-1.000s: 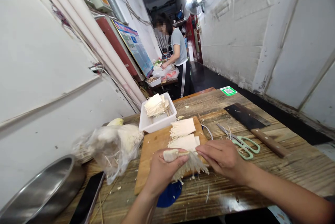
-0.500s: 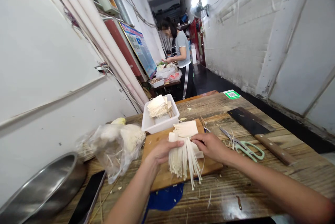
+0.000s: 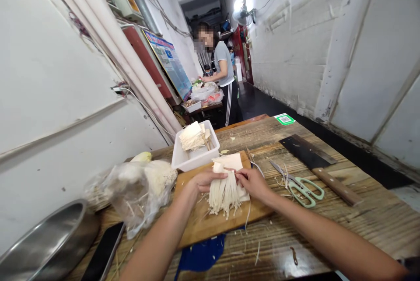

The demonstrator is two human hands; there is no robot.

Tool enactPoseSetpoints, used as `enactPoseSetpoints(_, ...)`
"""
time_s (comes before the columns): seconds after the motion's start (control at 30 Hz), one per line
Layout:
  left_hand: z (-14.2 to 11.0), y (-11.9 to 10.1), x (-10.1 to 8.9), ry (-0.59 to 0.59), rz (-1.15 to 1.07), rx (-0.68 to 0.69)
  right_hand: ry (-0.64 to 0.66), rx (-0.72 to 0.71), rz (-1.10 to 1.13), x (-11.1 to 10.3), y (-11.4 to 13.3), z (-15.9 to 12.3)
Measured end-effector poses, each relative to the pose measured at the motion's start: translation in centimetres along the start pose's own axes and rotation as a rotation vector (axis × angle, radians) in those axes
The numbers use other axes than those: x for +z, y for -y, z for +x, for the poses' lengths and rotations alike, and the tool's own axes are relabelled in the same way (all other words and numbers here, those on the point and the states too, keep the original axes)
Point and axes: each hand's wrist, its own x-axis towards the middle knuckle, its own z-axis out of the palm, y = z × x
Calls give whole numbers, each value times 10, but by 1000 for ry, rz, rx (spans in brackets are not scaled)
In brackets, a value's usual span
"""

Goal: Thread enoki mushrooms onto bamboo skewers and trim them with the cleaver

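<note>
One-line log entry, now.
left hand: holding thin-stemmed white mushroom bunch | right hand: at bunch's upper edge, grip unclear | below: rectangular brown wooden board

L hand (image 3: 207, 180) bare, R hand (image 3: 254, 183) bare, both f'arms (image 3: 315, 223) bare

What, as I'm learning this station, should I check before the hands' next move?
1. Left hand holding the mushroom bunch: ok, above the cutting board.
2. Right hand grip: cannot tell; its fingers are at the bunch, but what they pinch is too small to see.
3. Cleaver off the board: ok, it lies on the table.
4. Scissors off the board: ok, between board and cleaver.
5. Table free of scraps: not ok, loose strands lie on it.
</note>
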Motion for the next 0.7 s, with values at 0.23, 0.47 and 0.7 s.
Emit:
enactPoseSetpoints(0.23, -8, 0, -6, 53, -23, 26, 17, -47, 27, -3, 2, -5)
enactPoseSetpoints(0.47, -3, 6, -8, 10, -26, 12, 25, -66, -36, -3, -5, 0)
enactPoseSetpoints(0.7, -1, 5, 4, -45, 22, 54, 51, -82, -71, -4, -11, 2)
